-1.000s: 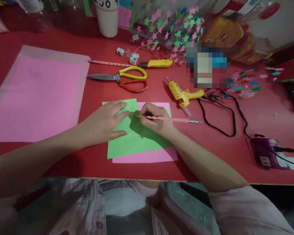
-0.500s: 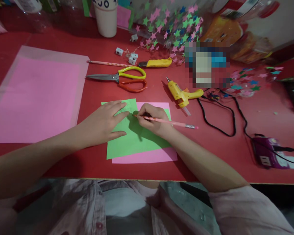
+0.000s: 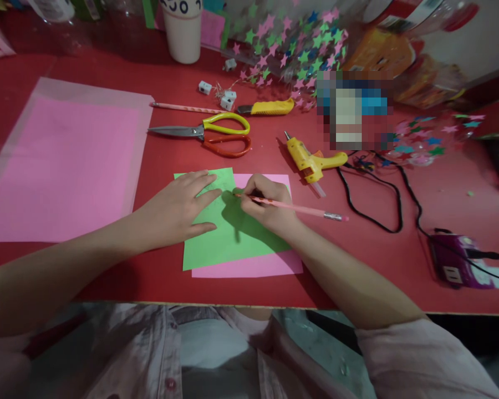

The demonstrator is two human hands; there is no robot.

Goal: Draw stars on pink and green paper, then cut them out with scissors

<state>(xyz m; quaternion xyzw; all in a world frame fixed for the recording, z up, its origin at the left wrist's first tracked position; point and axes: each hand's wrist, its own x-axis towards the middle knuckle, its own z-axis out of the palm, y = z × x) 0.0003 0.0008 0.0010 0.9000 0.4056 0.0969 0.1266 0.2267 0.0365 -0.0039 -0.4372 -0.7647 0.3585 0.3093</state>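
Flat on a sheet of green paper (image 3: 208,249) lies my left hand (image 3: 187,205), its fingers spread over the paper's left part. My right hand (image 3: 268,205) grips a pink pencil (image 3: 303,209) with a silver ferrule and pink eraser. The pencil's tip points left, at the upper middle of the green paper; I cannot tell whether it touches. Faint pencil lines show near my left fingertips. Underneath the green paper sits a pink sheet (image 3: 249,267), showing at its top right and bottom edges.
Scissors (image 3: 199,132), a second pencil (image 3: 187,107) and a yellow utility knife (image 3: 270,107) lie beyond the papers. A yellow glue gun (image 3: 311,160) with a black cord rests to the right. Larger pink sheets (image 3: 75,160) lie left. A white cup (image 3: 183,33) stands behind.
My right hand and its pencil have moved slightly right, away from my left fingers. The left hand stays in place on the paper. The whole view has shifted a little.
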